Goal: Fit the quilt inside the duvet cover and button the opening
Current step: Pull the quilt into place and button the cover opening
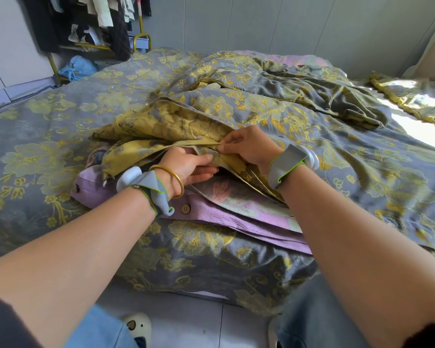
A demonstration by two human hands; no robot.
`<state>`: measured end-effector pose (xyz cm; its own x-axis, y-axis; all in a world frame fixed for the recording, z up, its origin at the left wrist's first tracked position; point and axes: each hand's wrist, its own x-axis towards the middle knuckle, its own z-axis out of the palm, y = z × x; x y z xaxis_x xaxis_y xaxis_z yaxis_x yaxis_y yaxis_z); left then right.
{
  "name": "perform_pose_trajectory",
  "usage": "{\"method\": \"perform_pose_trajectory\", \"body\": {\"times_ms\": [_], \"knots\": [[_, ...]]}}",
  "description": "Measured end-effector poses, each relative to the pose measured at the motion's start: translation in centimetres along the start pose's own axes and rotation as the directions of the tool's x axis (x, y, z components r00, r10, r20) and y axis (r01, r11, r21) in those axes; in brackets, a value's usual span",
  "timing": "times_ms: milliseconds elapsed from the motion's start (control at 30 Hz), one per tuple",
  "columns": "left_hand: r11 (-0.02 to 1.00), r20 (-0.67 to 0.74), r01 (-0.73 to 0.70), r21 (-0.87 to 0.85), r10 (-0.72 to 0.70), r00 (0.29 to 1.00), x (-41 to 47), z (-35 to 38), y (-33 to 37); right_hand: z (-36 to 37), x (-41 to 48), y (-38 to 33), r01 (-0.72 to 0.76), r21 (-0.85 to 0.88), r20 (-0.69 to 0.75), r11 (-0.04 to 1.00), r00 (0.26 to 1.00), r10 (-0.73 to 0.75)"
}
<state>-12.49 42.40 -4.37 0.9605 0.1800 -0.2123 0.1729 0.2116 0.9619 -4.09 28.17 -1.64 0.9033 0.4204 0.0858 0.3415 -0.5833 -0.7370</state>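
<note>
While you lean over the bed [35,151], your left hand [189,167] and right hand [246,146] each pinch the hemmed edge of the duvet cover [299,126], fingertips almost meeting at its opening. The cover lies rumpled across the bed, grey with yellow flowers, its yellow inner side folded outward. The pink-and-lilac quilt [239,200] shows just beneath your hands.

- Duvet cover [261,109]: woven floral cloth with a soft sheen, rumpled.
- Quilt [236,222]: lilac cloth, crinkled and matt, with a smoother printed panel.
- Button [185,209]: brown, matt.
- Bangle [179,183]: gold-coloured metal, polished, glossy.
- Wrist straps [283,167]: grey fabric, green-edged.
- Pod [127,177] on a strap: smooth white plastic.
- Floor tiles [186,322]: smooth, faintly glossy.
</note>
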Motion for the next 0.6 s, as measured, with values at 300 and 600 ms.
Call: {"method": "perform_pose_trajectory", "body": {"times_ms": [300,600], "knots": [[1.000,-0.015,-0.003,0.024,0.003,1.000,1.3,0.0,0.9,0.0,1.3,-0.9,0.019,-0.059,0.034,0.998,0.999,-0.017],[0.981,-0.012,0.149,-0.120,-0.152,0.988,3.5,1.1,0.3,-3.6,-0.1,-0.1,0.036,-0.099,0.281,0.994,0.960,-0.007]]}}
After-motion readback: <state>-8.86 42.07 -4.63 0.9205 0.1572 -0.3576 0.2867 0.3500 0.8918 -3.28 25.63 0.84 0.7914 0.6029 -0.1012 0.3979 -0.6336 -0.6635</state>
